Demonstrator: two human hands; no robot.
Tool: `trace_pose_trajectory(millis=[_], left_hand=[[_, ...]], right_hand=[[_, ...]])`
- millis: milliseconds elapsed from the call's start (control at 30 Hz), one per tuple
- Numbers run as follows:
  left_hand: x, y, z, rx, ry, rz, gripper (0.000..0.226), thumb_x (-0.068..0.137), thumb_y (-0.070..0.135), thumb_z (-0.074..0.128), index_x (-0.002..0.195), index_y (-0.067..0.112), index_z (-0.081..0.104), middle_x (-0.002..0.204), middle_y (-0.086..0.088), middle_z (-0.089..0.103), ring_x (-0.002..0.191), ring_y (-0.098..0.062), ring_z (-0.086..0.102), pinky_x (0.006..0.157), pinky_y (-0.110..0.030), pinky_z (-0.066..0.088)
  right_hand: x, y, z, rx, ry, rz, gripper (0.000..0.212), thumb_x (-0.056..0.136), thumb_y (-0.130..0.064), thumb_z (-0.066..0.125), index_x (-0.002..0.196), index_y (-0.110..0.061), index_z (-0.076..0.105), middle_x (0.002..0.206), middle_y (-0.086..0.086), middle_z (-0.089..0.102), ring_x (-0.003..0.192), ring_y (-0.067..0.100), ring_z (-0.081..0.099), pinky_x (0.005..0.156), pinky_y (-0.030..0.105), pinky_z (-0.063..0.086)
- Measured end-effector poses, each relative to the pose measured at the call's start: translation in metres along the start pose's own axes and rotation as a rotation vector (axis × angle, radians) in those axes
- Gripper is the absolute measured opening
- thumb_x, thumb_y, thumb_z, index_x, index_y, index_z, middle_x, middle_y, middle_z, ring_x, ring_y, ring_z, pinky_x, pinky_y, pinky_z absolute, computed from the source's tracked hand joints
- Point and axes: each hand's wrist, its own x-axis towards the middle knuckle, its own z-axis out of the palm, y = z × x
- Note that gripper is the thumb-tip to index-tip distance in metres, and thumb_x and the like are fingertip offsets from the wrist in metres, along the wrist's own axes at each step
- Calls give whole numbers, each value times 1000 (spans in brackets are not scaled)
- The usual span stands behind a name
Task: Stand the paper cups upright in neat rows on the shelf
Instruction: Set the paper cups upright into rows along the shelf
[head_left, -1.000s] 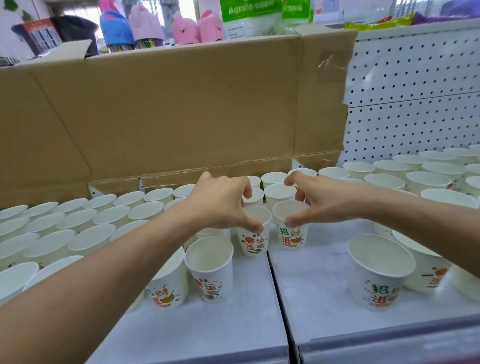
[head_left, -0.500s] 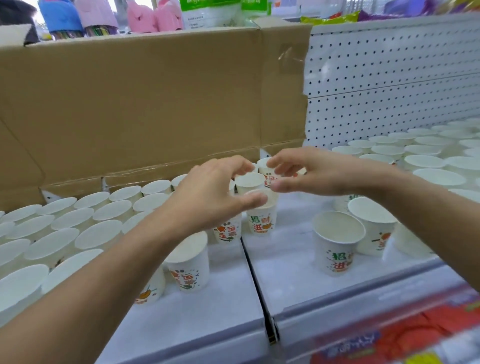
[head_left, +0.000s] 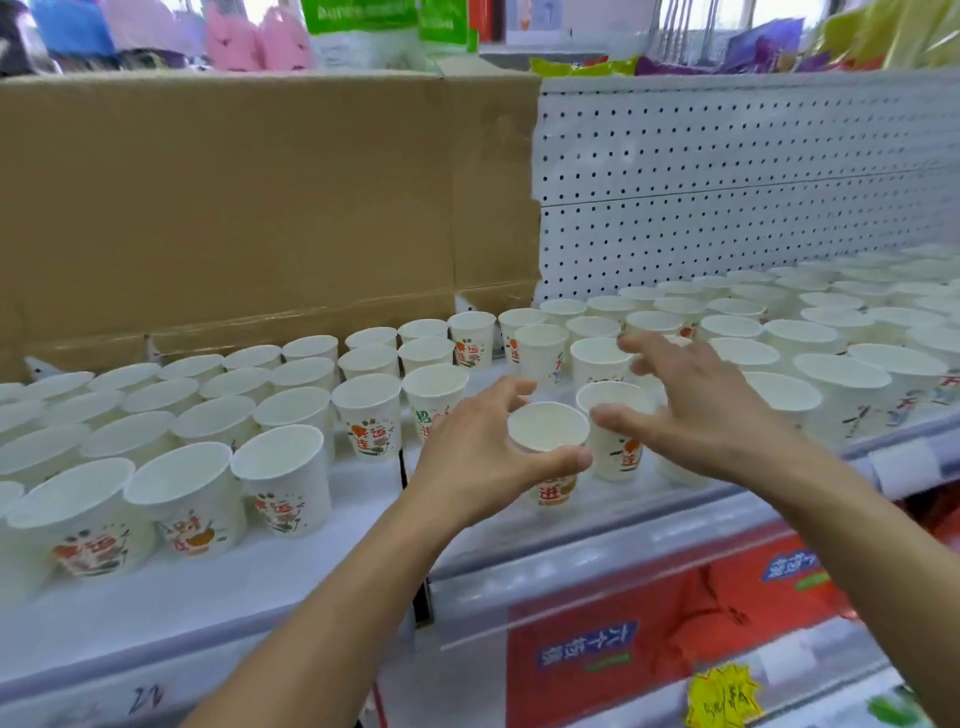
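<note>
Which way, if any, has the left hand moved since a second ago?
Yes: the left hand crossed rightward over the shelf seam and now holds a cup right of it.

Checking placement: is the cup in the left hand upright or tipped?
Upright. The cup has its open mouth facing up, print below; the left hand grips its rim.

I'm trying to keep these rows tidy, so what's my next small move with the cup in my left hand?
Probably set the held cup down upright, level with the neighbouring cup by your open right hand, then release; your left hand grips its rim.
</note>
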Motion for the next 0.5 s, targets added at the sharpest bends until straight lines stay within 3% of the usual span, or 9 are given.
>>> trace_pose_trajectory(millis=[167, 333, 500], left_hand=[[-3, 0, -2, 67, 60, -80, 80, 61, 70, 70, 131, 40, 47, 122, 13, 61, 114, -11, 54, 100, -44, 42], [-17, -13, -44, 243, 187, -145, 68, 66, 72, 66, 127, 45, 49, 115, 18, 63, 111, -8, 53, 96, -39, 30], [-31, -41, -88, 347, 153, -217, 80, 57, 78, 58, 128, 44, 47, 114, 20, 64, 115, -9, 51, 93, -37, 22]], right_hand=[[15, 6, -1, -131, -94, -74, 89, 74, -68, 56, 145, -27, 22, 124, 1, 60, 122, 26, 44, 98, 43, 31], [24, 2, 0, -167, -172, -135, 90, 72, -65, 64, 143, -30, 21, 124, 1, 60, 121, 26, 47, 97, 41, 35], [26, -28, 6, 144, -223, -132, 91, 70, -52, 76, 142, -28, 27, 113, 1, 59, 103, 21, 55, 90, 39, 46]])
